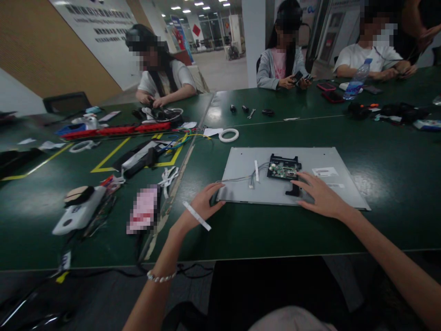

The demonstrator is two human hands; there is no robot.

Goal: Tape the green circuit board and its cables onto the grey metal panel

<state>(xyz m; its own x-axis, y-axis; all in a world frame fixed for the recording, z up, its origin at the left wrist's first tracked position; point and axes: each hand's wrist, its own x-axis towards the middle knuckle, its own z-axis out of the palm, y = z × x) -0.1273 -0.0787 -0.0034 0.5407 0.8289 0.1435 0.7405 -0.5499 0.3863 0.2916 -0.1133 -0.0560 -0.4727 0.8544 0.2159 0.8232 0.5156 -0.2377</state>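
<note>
A flat grey metal panel (241, 161) lies on the green table, with a circuit board (283, 169) in a black bracket on its upper middle. Thin grey cables (237, 178) run from the board to the panel's left edge, and a white strip (256, 170) lies across them. My left hand (203, 204) is at the panel's lower left corner, thumb and fingers apart around the edge; a white strip (196, 216) sticks to its back. My right hand (319, 195) rests spread over the panel, fingertips at the board's lower right side and the thumb near the front edge.
A roll of white tape (228, 134) lies behind the panel. To the left are a white device (81, 211), a pink item (143, 209) and a black-and-grey bundle (141, 156). A bottle (358, 80) stands back right. Several people sit across the table (193, 239).
</note>
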